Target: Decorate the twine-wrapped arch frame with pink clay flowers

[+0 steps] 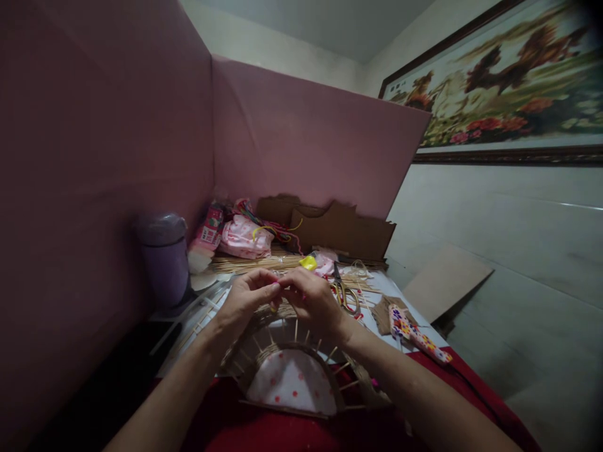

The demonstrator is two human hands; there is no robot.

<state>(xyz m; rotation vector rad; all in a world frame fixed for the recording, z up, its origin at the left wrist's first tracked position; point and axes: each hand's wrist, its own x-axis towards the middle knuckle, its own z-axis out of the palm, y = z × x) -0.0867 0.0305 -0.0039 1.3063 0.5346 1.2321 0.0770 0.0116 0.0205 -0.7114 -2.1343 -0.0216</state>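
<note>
Left hand: the left hand point(247, 298) is held over the top of the woven frame, its fingers drawn narrow into a pinch that meets the right fingertips; what is pinched is too small to be told.
Right hand: the right hand point(313, 300) is curled in the same narrow pinch, touching the left hand above the frame's arch.
Woven frame: a half-round woven frame point(264, 351) is set upright at the near edge of the bench point(377, 285), just under both hands, with thin sticks fanned out from its arch.
Dotted fabric: a white fabric with red dots point(292, 383) is seen filling the half-circle inside the frame.
Red cloth: a red cloth point(221, 424) is spread beneath the frame, nearest the camera.
Scissors: scissors point(346, 295) are laid just beside the right hand, toward the right edge.
Flowered tool: a flower-patterned tool point(419, 339) is laid at the near right corner.
Stick bundle: a bundle of thin sticks point(254, 262) is laid across the bench behind the hands.
Far edge: cardboard pieces point(339, 229) and a pink bag point(242, 238) are leaned against the pink partition point(306, 132).
Left edge: a purple lidded container point(164, 257) is stood by the partition.
</note>
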